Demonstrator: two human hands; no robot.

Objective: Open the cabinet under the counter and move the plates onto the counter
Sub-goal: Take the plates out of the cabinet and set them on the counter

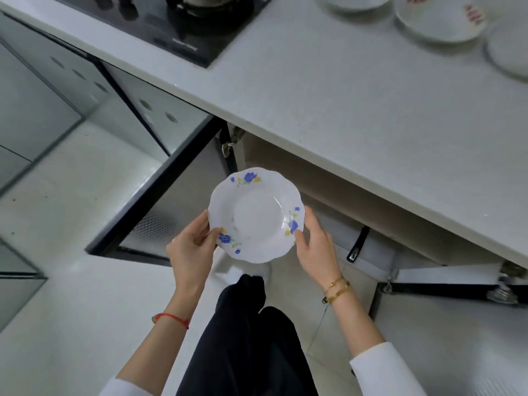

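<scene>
A white scalloped plate [255, 215] with blue and yellow flowers on its rim is held level in front of the open cabinet [288, 170], below the counter's edge. My left hand [192, 245] grips its left rim, thumb on top. My right hand [314, 242] grips its right rim the same way. The white counter [328, 90] runs diagonally above. Three white plates stand on the counter at the top right: one [441, 20] with red marks, one [508, 52] at the right edge, one [354, 1] cut off by the top of the frame.
The cabinet's left door [160, 204] and right door [457, 310] both stand swung open. A black gas hob [183, 24] is set into the counter at the top left. My dark trouser legs [248, 338] are below the plate. Pale floor tiles lie to the left.
</scene>
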